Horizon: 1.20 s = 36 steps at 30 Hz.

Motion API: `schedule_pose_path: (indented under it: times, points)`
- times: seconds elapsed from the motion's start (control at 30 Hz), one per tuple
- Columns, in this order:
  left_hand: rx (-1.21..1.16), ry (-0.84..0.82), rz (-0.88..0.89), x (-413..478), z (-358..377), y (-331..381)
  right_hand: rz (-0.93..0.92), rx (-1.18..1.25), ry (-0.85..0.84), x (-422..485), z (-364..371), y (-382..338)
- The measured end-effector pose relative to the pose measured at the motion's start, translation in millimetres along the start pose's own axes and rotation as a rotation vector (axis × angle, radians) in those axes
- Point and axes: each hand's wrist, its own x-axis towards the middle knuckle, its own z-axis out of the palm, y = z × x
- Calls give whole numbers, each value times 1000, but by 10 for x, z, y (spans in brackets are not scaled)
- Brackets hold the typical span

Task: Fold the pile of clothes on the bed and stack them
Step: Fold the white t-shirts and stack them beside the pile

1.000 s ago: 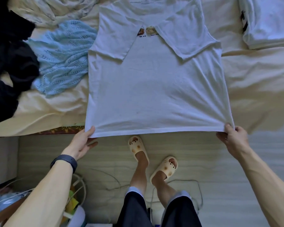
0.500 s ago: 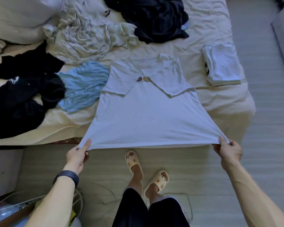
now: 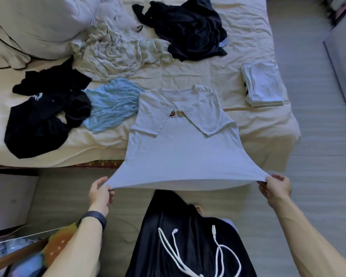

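A white T-shirt lies with its collar end on the bed, both sleeves folded in over the chest. Its hem is lifted off the bed edge and stretched between my hands. My left hand pinches the left hem corner. My right hand pinches the right hem corner. A folded white garment sits at the bed's right side. Unfolded clothes lie further back: a light blue knit, a black garment, a pale crumpled one and a dark one.
A large pale pillow fills the back left corner of the bed. Striped floor runs along the right and in front. A box with coloured items stands at the lower left. White cords hang over my dark shorts.
My view has pulled back and up from the bed. Both hands have raised the shirt's hem off the bed edge and stretched it wider, still holding the same corners.
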Motion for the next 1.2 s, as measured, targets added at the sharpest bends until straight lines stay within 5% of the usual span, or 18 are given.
schedule_pose_path:
  times: [0.2,0.33,0.47,0.67,0.93,1.0,1.1,1.2]
  points:
    - [-124,-84,-52,270,252,808,19,118,-84,212,529,-727]
    - [240,-212,164,585,472,1338,-16,105,-182,423,1116,-1224]
    - [561,-166,366,1179,775,1926,-139,-62,-212,828,1716,-1585]
    - [629,-263,278,2415,1630,2557,-52,-27,-237,1589,2750,-2026]
    - [687,-44,326,3332,2672,2520,108,-54,-209,2651,3604,-1910]
    - [738,-7,354,3328,2762,2443,-1,-83,-204,2749,3680,-1825]
    - [675,19,464,3181,2815,2394,-426,-564,-211,2785,3608,-1637]
    - [834,-43,633,3065,2822,2352,-653,-887,-186,2743,3601,-1509]
